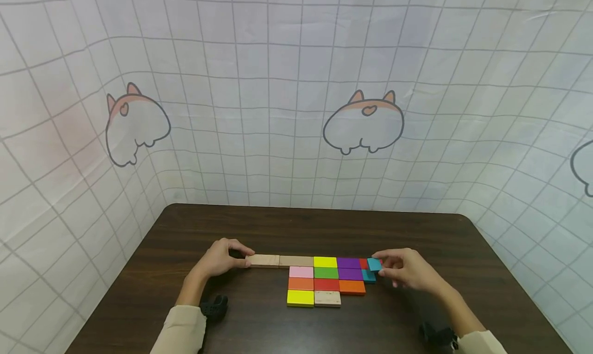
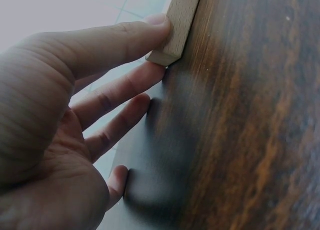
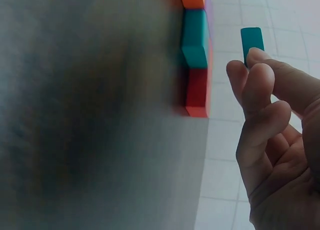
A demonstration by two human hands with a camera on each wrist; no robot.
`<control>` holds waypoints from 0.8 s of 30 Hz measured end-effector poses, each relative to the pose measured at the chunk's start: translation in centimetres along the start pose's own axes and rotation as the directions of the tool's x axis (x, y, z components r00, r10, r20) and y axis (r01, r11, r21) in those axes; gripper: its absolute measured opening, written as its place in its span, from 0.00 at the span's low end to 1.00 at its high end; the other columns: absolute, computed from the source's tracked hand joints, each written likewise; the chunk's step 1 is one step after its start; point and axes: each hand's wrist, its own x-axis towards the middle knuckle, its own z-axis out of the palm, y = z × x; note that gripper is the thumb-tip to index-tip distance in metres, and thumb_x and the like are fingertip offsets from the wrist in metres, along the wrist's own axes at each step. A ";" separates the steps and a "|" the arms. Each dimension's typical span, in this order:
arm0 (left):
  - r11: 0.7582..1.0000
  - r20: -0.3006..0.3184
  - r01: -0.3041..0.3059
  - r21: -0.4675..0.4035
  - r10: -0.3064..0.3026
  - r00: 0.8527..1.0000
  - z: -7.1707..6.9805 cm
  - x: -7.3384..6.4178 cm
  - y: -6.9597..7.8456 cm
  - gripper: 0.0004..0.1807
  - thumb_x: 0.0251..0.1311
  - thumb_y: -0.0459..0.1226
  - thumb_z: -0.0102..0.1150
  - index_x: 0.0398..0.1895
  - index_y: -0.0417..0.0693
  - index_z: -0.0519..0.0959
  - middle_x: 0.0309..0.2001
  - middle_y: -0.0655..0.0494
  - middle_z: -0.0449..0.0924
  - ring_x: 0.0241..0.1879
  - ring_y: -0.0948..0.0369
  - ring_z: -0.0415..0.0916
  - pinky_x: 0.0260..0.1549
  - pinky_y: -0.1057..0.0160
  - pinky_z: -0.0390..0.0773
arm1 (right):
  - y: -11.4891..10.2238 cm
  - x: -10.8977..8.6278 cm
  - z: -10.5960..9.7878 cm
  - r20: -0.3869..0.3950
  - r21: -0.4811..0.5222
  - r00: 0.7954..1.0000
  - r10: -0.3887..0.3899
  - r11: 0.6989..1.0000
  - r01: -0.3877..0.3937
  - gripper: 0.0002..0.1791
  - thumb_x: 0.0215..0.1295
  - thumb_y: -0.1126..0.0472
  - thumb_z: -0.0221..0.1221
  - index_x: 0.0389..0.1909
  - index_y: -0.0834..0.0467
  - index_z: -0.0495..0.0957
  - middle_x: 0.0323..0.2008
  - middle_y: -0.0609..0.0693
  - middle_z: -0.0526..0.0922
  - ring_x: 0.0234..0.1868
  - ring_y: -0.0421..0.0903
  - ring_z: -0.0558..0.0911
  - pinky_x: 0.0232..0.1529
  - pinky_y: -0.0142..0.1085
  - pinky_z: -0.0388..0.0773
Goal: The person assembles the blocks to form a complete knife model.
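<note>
My left hand (image 1: 221, 256) pinches the left end of a plain wooden block (image 1: 263, 261), thumb on its near side in the left wrist view. That block meets a second wooden block (image 1: 296, 262) in the back row. At the right end of the layout my right hand (image 1: 411, 267) holds a small teal block (image 3: 252, 39) between thumb and fingertips, raised above the table. Below it a red block (image 3: 198, 92) sits against another teal block (image 3: 195, 39). Purple blocks (image 1: 349, 274) lie to their left.
The flat layout continues toward me with a pink block (image 1: 301, 272), a green block (image 1: 326, 273), orange and red blocks, and a yellow block (image 1: 300, 298) beside a pale wooden block (image 1: 327, 299). A grid-patterned curtain (image 1: 278, 138) surrounds the dark wooden table (image 1: 259, 328).
</note>
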 end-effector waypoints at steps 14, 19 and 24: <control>1.000 0.002 -0.006 -0.009 0.006 1.000 -0.1 0.0 0.0 0.11 0.55 0.41 0.77 0.42 0.63 0.91 0.45 0.62 0.87 0.57 0.51 0.79 0.62 0.40 0.74 | -1.8 -1.8 2.7 0.089 0.033 0.996 -0.014 0.999 0.011 0.19 0.66 0.55 0.69 0.57 0.54 0.83 0.31 0.49 0.85 0.17 0.41 0.80 0.15 0.33 0.76; 1.000 0.006 -0.004 -0.017 0.004 1.000 -0.1 -0.1 0.1 0.11 0.55 0.41 0.77 0.42 0.62 0.91 0.46 0.62 0.87 0.58 0.49 0.78 0.62 0.39 0.73 | -2.3 -1.9 3.4 0.114 0.024 0.993 -0.018 1.000 0.015 0.18 0.65 0.56 0.70 0.55 0.53 0.84 0.29 0.46 0.84 0.18 0.39 0.80 0.16 0.32 0.76; 1.000 0.008 0.008 -0.022 -0.008 1.000 -0.1 0.0 0.2 0.11 0.55 0.41 0.77 0.42 0.62 0.91 0.46 0.62 0.87 0.58 0.49 0.78 0.62 0.40 0.74 | -2.5 -1.9 4.0 0.135 0.032 0.990 -0.031 0.999 0.027 0.17 0.63 0.57 0.71 0.52 0.52 0.85 0.28 0.45 0.83 0.18 0.39 0.79 0.16 0.32 0.76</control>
